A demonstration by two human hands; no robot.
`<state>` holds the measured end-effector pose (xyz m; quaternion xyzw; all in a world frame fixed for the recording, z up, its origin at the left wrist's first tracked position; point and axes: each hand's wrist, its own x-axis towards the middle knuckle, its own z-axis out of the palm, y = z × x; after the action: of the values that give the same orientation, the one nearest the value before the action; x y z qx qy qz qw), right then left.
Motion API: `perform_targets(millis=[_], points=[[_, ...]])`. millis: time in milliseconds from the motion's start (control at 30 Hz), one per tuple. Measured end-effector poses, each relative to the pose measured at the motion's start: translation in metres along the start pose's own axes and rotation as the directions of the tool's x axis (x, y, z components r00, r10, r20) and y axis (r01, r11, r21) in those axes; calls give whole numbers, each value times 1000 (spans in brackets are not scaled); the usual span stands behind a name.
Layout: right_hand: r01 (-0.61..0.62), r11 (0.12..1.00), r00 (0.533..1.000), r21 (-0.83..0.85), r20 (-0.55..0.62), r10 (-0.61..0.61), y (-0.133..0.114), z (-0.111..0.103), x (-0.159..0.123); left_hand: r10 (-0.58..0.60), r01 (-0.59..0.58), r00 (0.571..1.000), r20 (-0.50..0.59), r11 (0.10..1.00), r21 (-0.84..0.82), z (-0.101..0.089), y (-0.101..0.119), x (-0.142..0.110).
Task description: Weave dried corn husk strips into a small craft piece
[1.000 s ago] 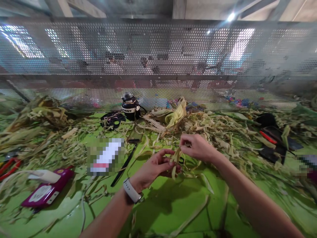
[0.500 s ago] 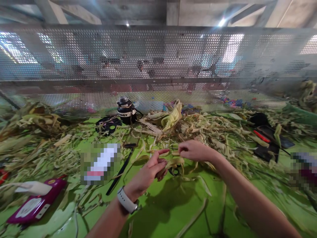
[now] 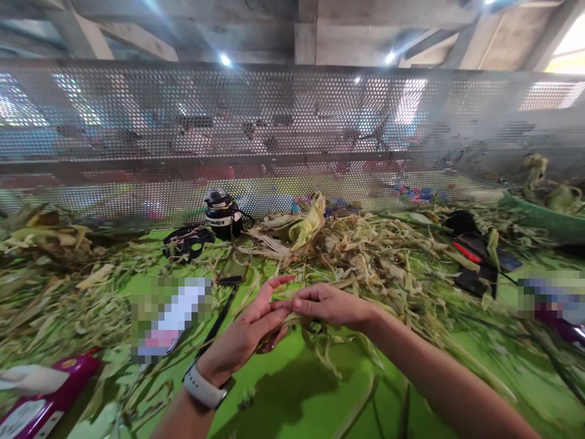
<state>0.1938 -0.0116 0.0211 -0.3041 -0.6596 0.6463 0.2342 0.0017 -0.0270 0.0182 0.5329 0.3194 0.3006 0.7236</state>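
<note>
My left hand (image 3: 260, 317), with a white-banded watch (image 3: 205, 385) on its wrist, hovers over the green tabletop (image 3: 283, 408). Its index finger is stretched out; thumb and lower fingers close at the fingertips. My right hand (image 3: 326, 303) pinches thumb to fingers and meets the left thumb tip. Between them is a pale, dry strip of corn husk, mostly hidden by the fingers. Loose husk strips (image 3: 328, 353) hang or lie just below the right hand; which, I cannot tell. Behind the hands is a heap of dried husks (image 3: 365, 259) with a yellowish folded husk (image 3: 307, 228) on top.
A perforated metal screen (image 3: 274, 134) crosses the back, with people beyond it. A black bottle (image 3: 222, 214) stands by a black round object (image 3: 187, 242). At left lie a blurred-out phone-like object (image 3: 176, 317) and a purple device (image 3: 55, 390). A green basin (image 3: 539, 213) sits right.
My right hand has come down and left, so its fingertips now touch my left hand's. The whole view has shifted slightly, with the scene lower and further left.
</note>
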Motion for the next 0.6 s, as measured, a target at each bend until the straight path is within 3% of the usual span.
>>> perform_targets(millis=[133, 267, 433, 600], points=[[-130, 973, 987, 191, 122, 108, 2, -2, -1, -39, 39, 999, -14, 999, -10, -6, 7, -2], [-159, 958, 981, 240, 144, 127, 0, -6, -3, -64, 64, 997, -51, 998, 3, -16, 13, -5], [-166, 953, 986, 254, 64, 155, 3, -15, -18, -72, 74, 995, -65, 997, 23, -24, 17, -8], [-137, 981, 990, 140, -25, 142, 13, -27, -40, -100, 103, 994, -38, 992, 78, -24, 16, -6]])
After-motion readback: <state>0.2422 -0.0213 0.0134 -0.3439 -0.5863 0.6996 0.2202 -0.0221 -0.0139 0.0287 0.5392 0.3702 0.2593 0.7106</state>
